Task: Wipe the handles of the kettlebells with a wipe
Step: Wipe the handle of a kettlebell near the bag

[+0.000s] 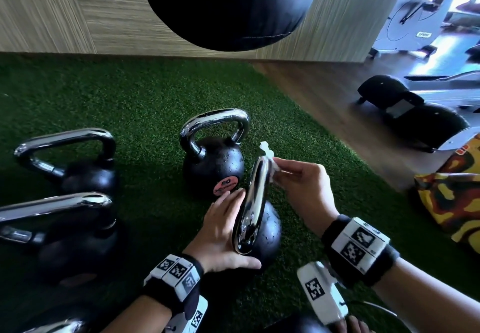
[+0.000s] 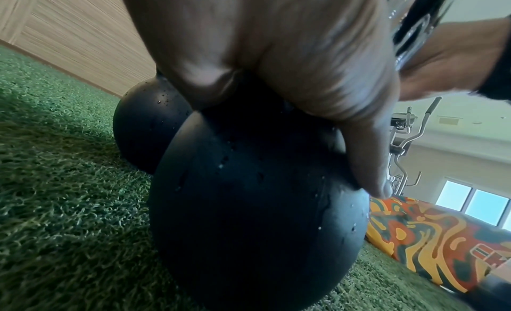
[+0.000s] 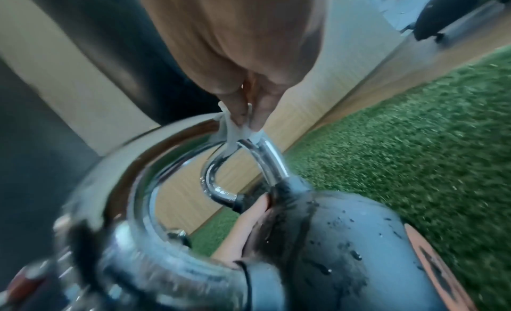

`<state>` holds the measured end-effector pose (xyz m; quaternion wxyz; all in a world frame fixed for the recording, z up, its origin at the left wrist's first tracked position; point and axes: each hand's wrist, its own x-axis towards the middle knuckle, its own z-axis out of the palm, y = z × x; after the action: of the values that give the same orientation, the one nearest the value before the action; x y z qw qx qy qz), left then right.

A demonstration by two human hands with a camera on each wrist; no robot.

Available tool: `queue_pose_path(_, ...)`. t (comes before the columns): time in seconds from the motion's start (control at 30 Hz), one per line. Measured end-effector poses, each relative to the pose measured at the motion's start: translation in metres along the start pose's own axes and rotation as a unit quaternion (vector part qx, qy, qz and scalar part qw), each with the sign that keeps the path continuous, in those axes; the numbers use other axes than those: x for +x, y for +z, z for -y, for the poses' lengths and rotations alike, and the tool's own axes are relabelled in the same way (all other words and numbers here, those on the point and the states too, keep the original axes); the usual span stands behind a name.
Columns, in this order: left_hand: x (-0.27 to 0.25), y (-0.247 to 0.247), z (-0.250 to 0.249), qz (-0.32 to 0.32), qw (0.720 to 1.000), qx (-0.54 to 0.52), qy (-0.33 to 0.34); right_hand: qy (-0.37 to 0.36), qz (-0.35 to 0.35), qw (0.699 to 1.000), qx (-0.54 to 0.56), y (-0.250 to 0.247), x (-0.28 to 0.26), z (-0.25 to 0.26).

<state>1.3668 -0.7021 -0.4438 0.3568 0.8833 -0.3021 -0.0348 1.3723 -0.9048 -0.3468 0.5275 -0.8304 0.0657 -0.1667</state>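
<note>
One wipe [image 1: 270, 162] pinched in right grip [image 1: 298, 176], against handle [image 1: 255, 197]

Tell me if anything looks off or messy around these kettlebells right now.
Nothing is damaged or tipped over. The one oddity: droplets bead on the black bodies of the nearest kettlebell and the one with the pink label behind it, so they look wet. The wipe is scrunched small in the right hand.

Left hand [image 1: 223, 231]: palm up, fingers extended far-right along the chrome handle [image 1: 253, 202], thumb lying across the near side of the kettlebell [image 1: 267, 234]. Right hand [image 1: 304, 187]: reaching in from the near right, fingertips [image 1: 279, 162] pinching a white wipe [image 1: 270, 160] against the handle's far end. Both wrists carry banded marker blocks.
</note>
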Motion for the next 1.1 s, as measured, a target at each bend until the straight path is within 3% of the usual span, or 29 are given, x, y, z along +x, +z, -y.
queue_pose_path(0.17,0.001,0.003,0.003,-0.025,1.000,0.008,-0.006,-0.080,0.016,0.993,-0.085,-0.010,0.001,0.017)
queue_pose_path(0.27,-0.001,0.000,-0.003,-0.006,1.000,-0.013,-0.012,-0.101,0.025,0.983,-0.150,-0.015,0.010,0.024)
queue_pose_path(0.47,-0.001,0.000,-0.007,-0.007,1.000,-0.005,-0.023,-0.137,0.081,0.977,-0.140,-0.021,-0.045,0.044)
queue_pose_path(0.53,-0.002,0.000,-0.006,-0.015,0.999,-0.020,-0.021,-0.101,0.067,0.979,-0.165,-0.022,-0.041,0.050)
queue_pose_path(0.63,-0.003,0.003,-0.005,-0.038,0.999,-0.020,-0.010,0.020,0.080,0.990,-0.117,-0.027,-0.020,0.049)
queue_pose_path(0.73,-0.002,0.005,-0.001,-0.038,0.999,-0.024,-0.005,0.117,0.158,0.981,-0.005,-0.031,-0.025,0.047)
queue_pose_path(0.83,0.002,0.008,0.006,-0.039,0.999,-0.002,0.008,0.189,0.238,0.949,0.079,-0.032,-0.032,0.053)
queue_pose_path(0.93,0.004,0.014,0.011,-0.029,0.999,0.021,-0.002,0.202,0.265,0.941,0.057,-0.035,-0.023,0.054)
queue_pose_path(1.1,0.005,0.017,0.010,-0.058,0.998,0.021,-0.002,0.147,0.322,0.933,-0.059,-0.023,-0.038,0.045)
